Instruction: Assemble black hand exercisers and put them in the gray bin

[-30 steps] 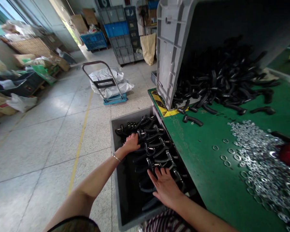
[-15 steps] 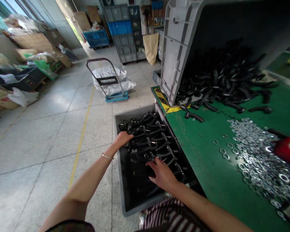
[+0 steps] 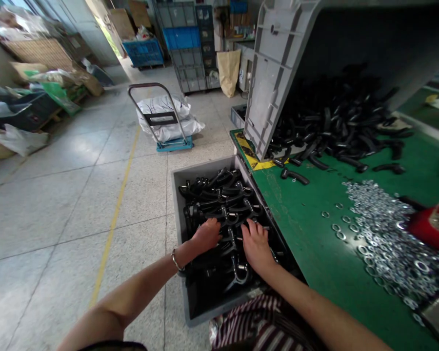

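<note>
Below the table's edge stands a grey bin [image 3: 201,318] with many black curved handles [image 3: 219,195] laid in rows, metal studs showing on them. My left hand [image 3: 207,235] is over the middle of the bin, its fingers curled down among the handles; what they grip, if anything, is hidden. Close to its right, my right hand [image 3: 256,243] rests on the handles at the bin's right side, fingers bent and slightly apart, their tips on black parts. Several handles lie in the bin's near half, below both hands.
On the green table [image 3: 296,209] lie a tipped large grey crate [image 3: 265,92] spilling black handles, a heap of metal washers [image 3: 391,234] and a red object [image 3: 433,226]. A loaded trolley [image 3: 173,144] stands on the floor ahead.
My left hand has moved right and nearer to me, from the bin's left side to its middle. My right hand has shifted slightly right and up. More handles show in the near half.
</note>
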### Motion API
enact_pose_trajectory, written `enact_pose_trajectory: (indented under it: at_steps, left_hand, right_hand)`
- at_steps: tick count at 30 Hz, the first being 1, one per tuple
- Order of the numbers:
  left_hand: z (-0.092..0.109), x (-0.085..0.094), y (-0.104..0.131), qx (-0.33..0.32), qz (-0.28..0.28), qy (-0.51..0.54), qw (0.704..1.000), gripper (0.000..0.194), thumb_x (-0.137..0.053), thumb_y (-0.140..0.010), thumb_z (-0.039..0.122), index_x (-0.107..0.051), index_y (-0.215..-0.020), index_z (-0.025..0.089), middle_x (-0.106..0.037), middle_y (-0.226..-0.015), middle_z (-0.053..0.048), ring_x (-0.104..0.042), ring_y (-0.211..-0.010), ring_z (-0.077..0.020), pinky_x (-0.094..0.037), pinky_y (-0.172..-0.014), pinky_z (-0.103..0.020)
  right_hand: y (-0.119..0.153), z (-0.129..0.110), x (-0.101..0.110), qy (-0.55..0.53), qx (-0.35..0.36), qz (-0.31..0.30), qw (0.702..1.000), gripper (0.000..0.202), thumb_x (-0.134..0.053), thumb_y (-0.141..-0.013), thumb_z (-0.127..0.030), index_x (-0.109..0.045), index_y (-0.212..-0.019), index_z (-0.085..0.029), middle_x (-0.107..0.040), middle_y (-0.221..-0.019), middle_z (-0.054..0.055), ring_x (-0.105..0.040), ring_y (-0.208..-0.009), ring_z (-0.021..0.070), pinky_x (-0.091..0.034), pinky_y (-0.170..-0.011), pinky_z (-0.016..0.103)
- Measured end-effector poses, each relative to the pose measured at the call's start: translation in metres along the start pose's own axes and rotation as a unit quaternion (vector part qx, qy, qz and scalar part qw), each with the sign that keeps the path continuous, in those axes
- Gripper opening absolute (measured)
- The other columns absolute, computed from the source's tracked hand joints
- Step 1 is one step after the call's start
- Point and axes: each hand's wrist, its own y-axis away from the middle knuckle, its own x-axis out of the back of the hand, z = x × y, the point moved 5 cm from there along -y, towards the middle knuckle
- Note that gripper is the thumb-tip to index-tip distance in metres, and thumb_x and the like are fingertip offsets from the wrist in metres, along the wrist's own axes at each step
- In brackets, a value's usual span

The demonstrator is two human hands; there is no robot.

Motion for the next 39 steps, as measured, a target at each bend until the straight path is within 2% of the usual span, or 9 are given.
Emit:
enact_pose_trajectory:
  at_steps: [7,14,19,22,26,28,32,36,39]
  left_hand:
    - [-0.026,0.030,0.015,0.032,0.117,0.025,0.992,0.029,-0.035,-0.099,0.019,-0.062,-0.108,0.018,-0.066,-0.107,-0.009,-0.060,-0.105,-0.0215,-0.046,-0.098,-0.036]
    - [-0.017,-0.006,0.023,-0.022,0.011,0.061,0.998,0.035,-0.069,-0.082,0.027,-0.064,-0.115,0.017,-0.063,-0.113,-0.011,-0.058,-0.109,-0.0270,-0.044,-0.099,-0.039]
    - [-0.019,0.007,0.013,-0.014,-0.002,0.097,0.995,0.014,-0.058,-0.086,0.023,-0.068,-0.092,0.015,-0.065,-0.096,-0.008,-0.061,-0.095,-0.0218,-0.047,-0.089,-0.032]
    - [-0.024,0.030,0.027,0.014,0.009,0.143,0.990,0.024,-0.050,-0.091,0.033,-0.066,-0.093,0.015,-0.066,-0.093,-0.005,-0.062,-0.088,-0.0199,-0.048,-0.078,-0.029]
    - [-0.039,0.042,0.079,0.148,0.004,0.237,0.960,0.036,-0.041,-0.095,0.044,-0.065,-0.095,0.016,-0.066,-0.082,-0.003,-0.063,-0.074,-0.0189,-0.048,-0.066,-0.029]
    - [-0.040,0.036,0.110,0.206,0.007,0.176,0.963,0.039,-0.033,-0.099,0.040,-0.063,-0.094,0.016,-0.066,-0.078,-0.005,-0.064,-0.072,-0.0202,-0.048,-0.067,-0.031]
    - [-0.017,0.016,0.143,0.171,-0.001,-0.038,0.985,0.034,-0.031,-0.101,0.027,-0.063,-0.107,0.017,-0.069,-0.095,-0.012,-0.066,-0.092,-0.0268,-0.048,-0.081,-0.038]
    - [-0.009,0.005,0.143,0.198,0.008,-0.064,0.978,0.040,-0.036,-0.102,0.042,-0.057,-0.123,0.016,-0.068,-0.107,-0.014,-0.065,-0.096,-0.0290,-0.049,-0.083,-0.039]
    - [-0.010,-0.008,0.142,0.137,-0.007,-0.043,0.990,0.050,-0.056,-0.094,0.047,-0.051,-0.135,0.018,-0.065,-0.119,-0.014,-0.059,-0.110,-0.0312,-0.048,-0.092,-0.041]
  right_hand:
    - [-0.030,0.022,-0.007,0.124,-0.015,-0.011,0.992,0.041,-0.055,-0.092,-0.016,-0.052,-0.133,-0.020,-0.050,-0.129,0.017,-0.050,-0.106,0.0316,-0.042,-0.087,0.045]
    - [-0.033,0.026,0.008,0.101,0.056,-0.007,0.993,0.034,-0.056,-0.095,-0.025,-0.057,-0.130,-0.021,-0.061,-0.113,0.014,-0.052,-0.101,0.0307,-0.042,-0.087,0.042]
    - [-0.026,0.010,0.052,-0.091,0.069,0.065,0.991,0.023,-0.049,-0.100,-0.032,-0.062,-0.110,-0.017,-0.066,-0.105,0.012,-0.053,-0.102,0.0278,-0.039,-0.096,0.042]
    - [-0.007,-0.022,0.050,-0.358,0.059,0.038,0.931,0.020,-0.050,-0.099,-0.036,-0.059,-0.106,-0.020,-0.066,-0.099,0.005,-0.058,-0.095,0.0216,-0.044,-0.089,0.035]
    - [0.031,-0.080,-0.012,-0.552,0.068,-0.144,0.819,0.019,-0.051,-0.095,-0.027,-0.056,-0.112,-0.020,-0.065,-0.101,0.003,-0.061,-0.086,0.0163,-0.050,-0.077,0.029]
    - [0.049,-0.093,-0.047,-0.505,0.060,-0.188,0.840,0.035,-0.062,-0.085,-0.020,-0.054,-0.119,-0.019,-0.063,-0.113,0.007,-0.062,-0.088,0.0165,-0.051,-0.077,0.029]
    - [0.074,-0.093,-0.085,-0.320,0.089,-0.231,0.914,0.047,-0.060,-0.084,-0.013,-0.050,-0.129,-0.018,-0.066,-0.113,0.009,-0.066,-0.086,0.0157,-0.051,-0.078,0.028]
    - [0.081,-0.093,-0.082,-0.238,0.122,-0.252,0.930,0.041,-0.055,-0.090,-0.013,-0.053,-0.130,-0.014,-0.072,-0.102,0.012,-0.069,-0.094,0.0234,-0.051,-0.082,0.032]
    - [0.075,-0.093,-0.073,-0.175,0.129,-0.236,0.947,0.046,-0.048,-0.092,-0.009,-0.050,-0.136,-0.021,-0.071,-0.109,0.015,-0.069,-0.099,0.0263,-0.051,-0.083,0.035]
